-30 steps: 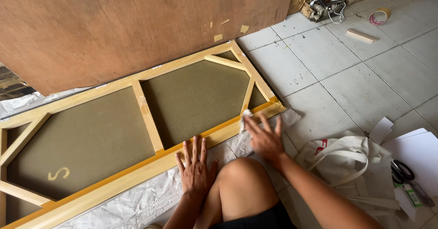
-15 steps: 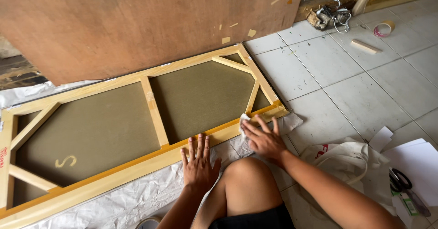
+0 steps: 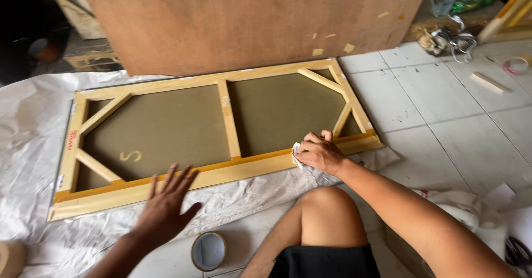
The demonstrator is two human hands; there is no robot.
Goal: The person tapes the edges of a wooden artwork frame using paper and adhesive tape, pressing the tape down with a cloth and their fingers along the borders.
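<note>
Floor: pale grey tiles [image 3: 443, 106], daylit. A white plastic sheet [image 3: 33, 123] covered the 9 o'clock area. A large brown plywood board [image 3: 233, 17] leaned upright at 12 o'clock.

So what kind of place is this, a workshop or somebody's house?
Probably an informal framing workshop: a wooden stretcher frame lies on plastic sheeting over a tiled floor, with a plywood board propped behind.
</note>
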